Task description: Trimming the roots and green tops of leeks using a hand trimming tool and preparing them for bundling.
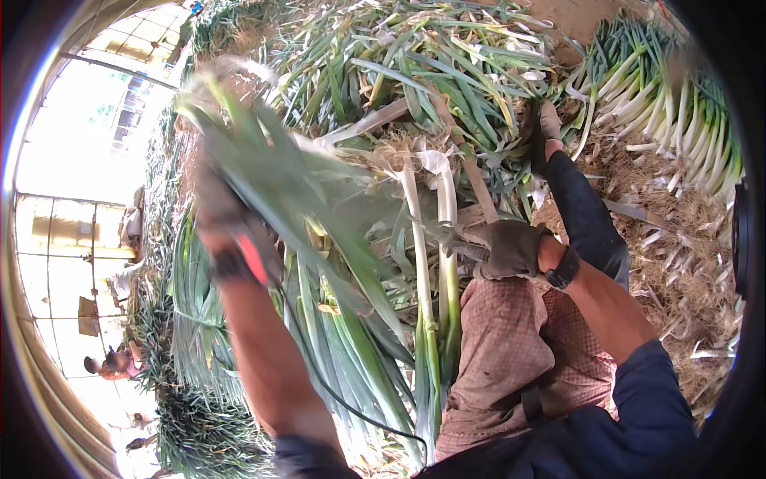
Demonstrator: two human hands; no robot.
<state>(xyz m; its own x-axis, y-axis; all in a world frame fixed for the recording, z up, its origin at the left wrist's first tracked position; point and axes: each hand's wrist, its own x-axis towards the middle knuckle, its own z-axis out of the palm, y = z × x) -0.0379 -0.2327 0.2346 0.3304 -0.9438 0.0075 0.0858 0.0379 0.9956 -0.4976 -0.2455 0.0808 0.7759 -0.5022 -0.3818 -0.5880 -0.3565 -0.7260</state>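
My left hand [224,200], in a dark glove and blurred by motion, is at the left beside a bundle of long green leek leaves [287,173], which also look blurred. The leaves seem to be in its grip, but its fingers are hidden. At the centre right my gloved right hand [508,250] is closed around a tool with a dark handle [470,250]; its working end is hard to make out. Just left of that hand lie two leeks with white shanks [418,239] and roots pointing away from me. More leek leaves [347,341] lie between my forearms.
Cut leaves and trimmings [383,66] form a heap ahead. Leeks with white shanks [670,114] lie in a row at upper right, above a pile of roots [682,263]. A wooden stick [476,173] crosses the middle. People [116,362] are far off at the left.
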